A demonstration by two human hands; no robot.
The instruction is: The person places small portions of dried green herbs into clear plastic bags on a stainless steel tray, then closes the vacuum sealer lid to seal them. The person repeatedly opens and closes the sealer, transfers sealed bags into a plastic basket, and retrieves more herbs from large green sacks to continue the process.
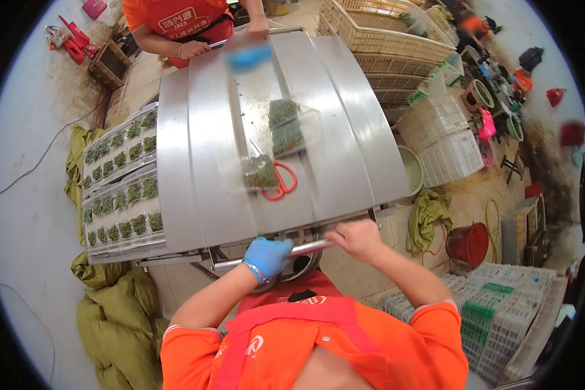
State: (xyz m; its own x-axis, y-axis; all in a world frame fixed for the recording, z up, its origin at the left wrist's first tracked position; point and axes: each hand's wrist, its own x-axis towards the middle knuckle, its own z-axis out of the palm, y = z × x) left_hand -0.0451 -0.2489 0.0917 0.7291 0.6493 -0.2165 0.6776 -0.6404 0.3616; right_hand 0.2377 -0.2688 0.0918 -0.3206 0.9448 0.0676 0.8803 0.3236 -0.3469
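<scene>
My left hand (266, 256), in a blue glove, and my bare right hand (355, 237) both grip a silver handle bar (305, 249) at the near edge of a large ribbed metal lid (201, 175). On the lid lie red-handled scissors (281, 181) and clear bags of green sprouts (286, 127), with another bag (260, 172) beside the scissors. At the far end, another person in an orange apron (188, 16) holds the lid's other edge with both hands.
Trays of bagged greens (120, 188) sit left of the lid. Green sacks (114, 305) lie on the floor at lower left. Stacked pale plastic crates (435, 130) stand to the right, a red bucket (468, 244) and more crates (500, 312) near my right side.
</scene>
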